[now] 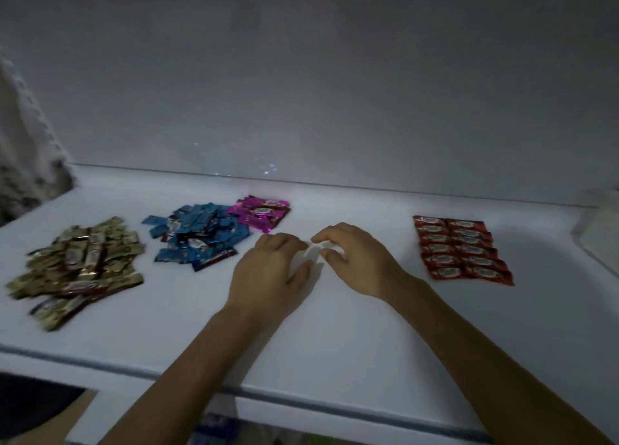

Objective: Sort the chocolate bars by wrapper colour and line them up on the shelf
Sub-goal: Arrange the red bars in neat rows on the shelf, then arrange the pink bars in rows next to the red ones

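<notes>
Sorting of chocolate bars on a white shelf, head view. The red-wrapped bars lie flat in two neat columns towards the right end of the shelf, edges touching. This is the only group already lined up, and it was presumably laid this way so that each wrapper face shows. The other colours are sorted but not yet aligned. A loose heap of gold-wrapped bars sits near the left end. A jumbled heap of blue-wrapped bars sits to its right. A small stack of pink-wrapped bars touches the blue heap on the side nearer the back edge.

Both forearms reach in over the front edge to the bare middle stretch between the pink and red groups, probably where the next row belongs. The left hand is palm down with its fingers loosely curled just in front of the pink stack, and it holds nothing. The right hand is beside it, with thumb and forefinger parted and the fingers relaxed, also holding nothing. The two hands' fingertips nearly meet.
</notes>
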